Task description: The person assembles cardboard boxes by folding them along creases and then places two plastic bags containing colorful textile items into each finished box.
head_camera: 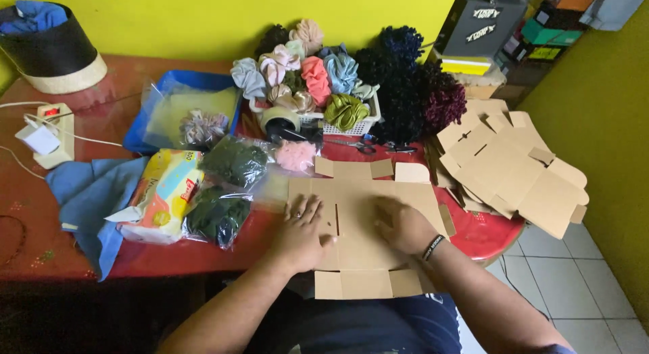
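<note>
Left to right along the red table (40,259): a blue cloth (91,188), a soft tissue pack (162,195), two clear bags of dark green scrunchies (226,192). Left hand (303,229) lies palm down, fingers spread flat, on the left half of the unfolded cardboard box blank (365,192), holding nothing. The blank lies flat at the near table edge, under both hands, its near flaps overhanging toward the person. Right hand (401,225), with a dark wristband, presses on the blank's right half, fingers loosely curled, pinching nothing. Further right, a stack of flat box blanks (514,171) rests at the table's end.
</note>
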